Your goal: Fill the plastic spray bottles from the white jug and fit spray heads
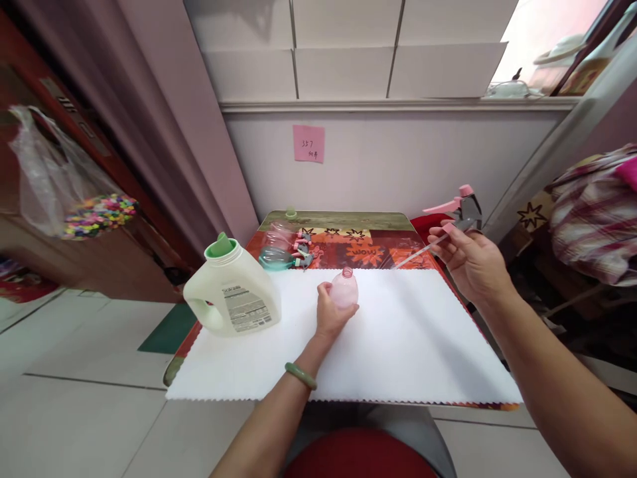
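Observation:
My left hand (pixel 334 312) is wrapped round a small pink translucent bottle (pixel 345 289), which stands upright with its neck uncovered on a white cloth (pixel 398 358). Up to the right, above the table, my right hand (pixel 470 255) grips a pink and grey trigger sprayer head (pixel 468 207). Its thin dip tube (pixel 418 253) slants down to the left, apart from the bottle. Left of my left hand stands a large pale jug (pixel 243 292) with a handle and a printed label; its neck shows a green spout (pixel 220 245).
Several spray bottles (pixel 279 249) lie on their sides at the table's back left, near a small green cap (pixel 291 213). A pink note (pixel 308 143) is stuck to the wall. A red stool (pixel 363 455) stands at the front edge, and plaid cloth (pixel 597 212) is piled right.

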Action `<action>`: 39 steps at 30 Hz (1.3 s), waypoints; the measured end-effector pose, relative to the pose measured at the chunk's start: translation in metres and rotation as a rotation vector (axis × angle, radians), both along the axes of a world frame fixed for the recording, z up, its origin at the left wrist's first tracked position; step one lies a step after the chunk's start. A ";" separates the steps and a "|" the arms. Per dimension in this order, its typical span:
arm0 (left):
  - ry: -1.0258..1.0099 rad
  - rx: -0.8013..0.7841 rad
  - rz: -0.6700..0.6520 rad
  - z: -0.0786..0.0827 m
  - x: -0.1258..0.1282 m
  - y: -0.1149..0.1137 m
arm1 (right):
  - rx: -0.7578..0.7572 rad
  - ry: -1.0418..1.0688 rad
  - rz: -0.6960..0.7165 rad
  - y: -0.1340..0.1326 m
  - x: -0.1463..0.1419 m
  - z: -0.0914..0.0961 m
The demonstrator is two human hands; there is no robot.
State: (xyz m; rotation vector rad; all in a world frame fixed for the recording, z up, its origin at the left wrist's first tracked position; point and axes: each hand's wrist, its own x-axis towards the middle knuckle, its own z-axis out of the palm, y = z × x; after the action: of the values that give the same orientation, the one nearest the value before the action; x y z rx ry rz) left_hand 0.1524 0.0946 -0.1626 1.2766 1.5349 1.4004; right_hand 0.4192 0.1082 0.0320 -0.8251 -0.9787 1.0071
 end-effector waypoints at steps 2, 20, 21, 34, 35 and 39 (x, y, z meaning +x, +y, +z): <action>-0.049 0.041 -0.004 -0.005 -0.003 -0.009 | 0.053 -0.029 0.025 -0.005 -0.016 0.004; -0.189 0.177 -0.013 -0.005 -0.007 -0.015 | -0.019 0.094 0.039 0.003 -0.108 -0.049; -0.202 0.181 -0.018 -0.002 -0.008 -0.016 | -0.022 0.077 0.030 0.002 -0.109 -0.053; -0.802 0.005 -0.249 0.006 -0.019 -0.024 | -0.108 -0.043 0.030 0.004 -0.122 -0.075; -0.833 -0.003 -0.270 0.008 -0.020 -0.024 | -0.112 -0.052 0.034 0.004 -0.121 -0.072; -0.993 -0.113 -0.398 0.009 -0.023 -0.028 | -0.102 -0.117 0.069 0.007 -0.121 -0.062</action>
State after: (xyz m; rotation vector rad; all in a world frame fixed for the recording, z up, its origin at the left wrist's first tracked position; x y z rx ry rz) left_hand 0.1297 0.0671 -0.1541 0.5800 0.6234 1.3310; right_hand 0.2986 0.1156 -0.0297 -0.9490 -1.0677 1.0846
